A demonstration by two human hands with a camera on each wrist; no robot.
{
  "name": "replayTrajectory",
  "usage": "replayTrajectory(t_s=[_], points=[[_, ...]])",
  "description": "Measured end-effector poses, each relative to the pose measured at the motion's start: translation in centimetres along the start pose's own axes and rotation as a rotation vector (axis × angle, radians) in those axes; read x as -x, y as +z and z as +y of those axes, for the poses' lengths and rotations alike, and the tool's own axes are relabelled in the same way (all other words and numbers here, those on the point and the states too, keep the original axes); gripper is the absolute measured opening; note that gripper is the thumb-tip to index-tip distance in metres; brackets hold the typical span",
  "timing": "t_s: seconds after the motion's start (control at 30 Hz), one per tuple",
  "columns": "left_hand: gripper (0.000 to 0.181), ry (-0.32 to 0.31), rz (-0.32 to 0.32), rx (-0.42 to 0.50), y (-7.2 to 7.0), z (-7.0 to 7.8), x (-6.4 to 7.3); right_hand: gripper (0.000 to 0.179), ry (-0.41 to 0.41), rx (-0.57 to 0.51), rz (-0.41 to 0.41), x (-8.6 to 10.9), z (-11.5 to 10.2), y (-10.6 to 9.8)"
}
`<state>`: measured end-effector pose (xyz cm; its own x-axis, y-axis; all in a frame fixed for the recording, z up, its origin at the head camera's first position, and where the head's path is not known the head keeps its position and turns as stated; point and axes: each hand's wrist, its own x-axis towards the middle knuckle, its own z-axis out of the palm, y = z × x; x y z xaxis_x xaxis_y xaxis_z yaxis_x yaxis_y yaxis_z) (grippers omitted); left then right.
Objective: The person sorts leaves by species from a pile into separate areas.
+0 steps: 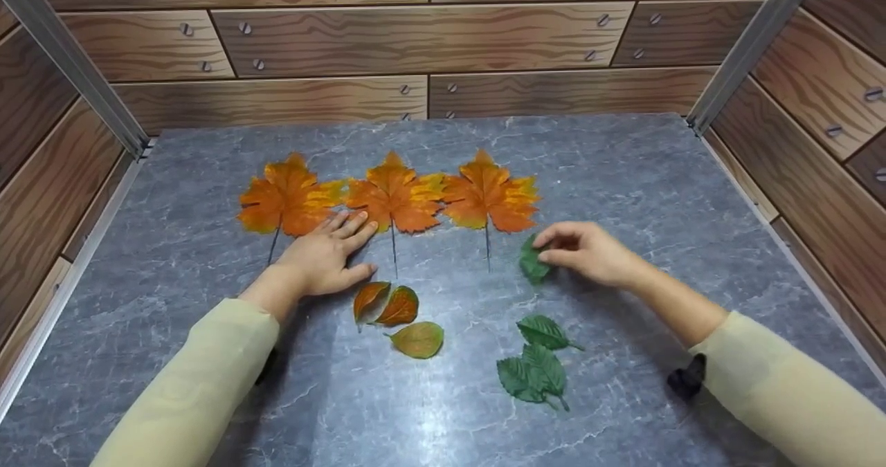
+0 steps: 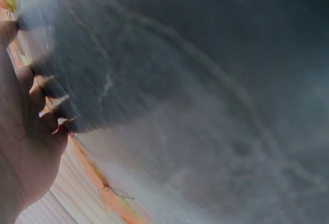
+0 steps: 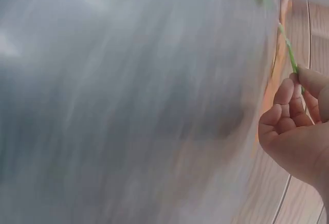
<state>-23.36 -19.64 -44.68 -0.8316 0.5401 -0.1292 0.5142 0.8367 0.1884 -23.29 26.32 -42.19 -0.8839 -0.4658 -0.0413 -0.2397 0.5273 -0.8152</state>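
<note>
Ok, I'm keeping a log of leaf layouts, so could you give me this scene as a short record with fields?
left hand: fingers extended, at the lower edge of the middle orange leaf
right hand: pinches a green leaf
orange lobed leaves: three in a row, stems toward the person
small autumn leaves: three; two orange-brown, one yellowish-green
loose green leaves: three, two of them overlapping
surface: grey marbled table
backdrop: wood-patterned panels

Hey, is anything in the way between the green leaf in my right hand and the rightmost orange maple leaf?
Nothing visible: in the head view, only bare tabletop shows between the green leaf your right hand pinches and the rightmost orange maple leaf.
</note>
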Motion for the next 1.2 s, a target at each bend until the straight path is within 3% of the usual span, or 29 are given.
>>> replayTrajectory(t_s=[0.23,0.43,0.8,1.2], points=[[0.081,0.003,0.012,-0.001,0.1,0.0,0.2,0.025,0.021,0.071,0.049,1.1,2.6,-3.6],[0.081,0.001,0.019,0.009,0.1,-0.1,0.4,0.028,0.024,0.103,0.057,1.6,4.2,-5.2],[0.08,-0.023,0.0,0.013,0.0,0.0,0.5,0.029,0.036,0.13,0.094,1.6,5.2,-6.0],[0.081,-0.007,-0.005,-0.003,0.0,0.1,0.1,0.028,0.047,0.173,0.155,1.7,5.8,-6.0]])
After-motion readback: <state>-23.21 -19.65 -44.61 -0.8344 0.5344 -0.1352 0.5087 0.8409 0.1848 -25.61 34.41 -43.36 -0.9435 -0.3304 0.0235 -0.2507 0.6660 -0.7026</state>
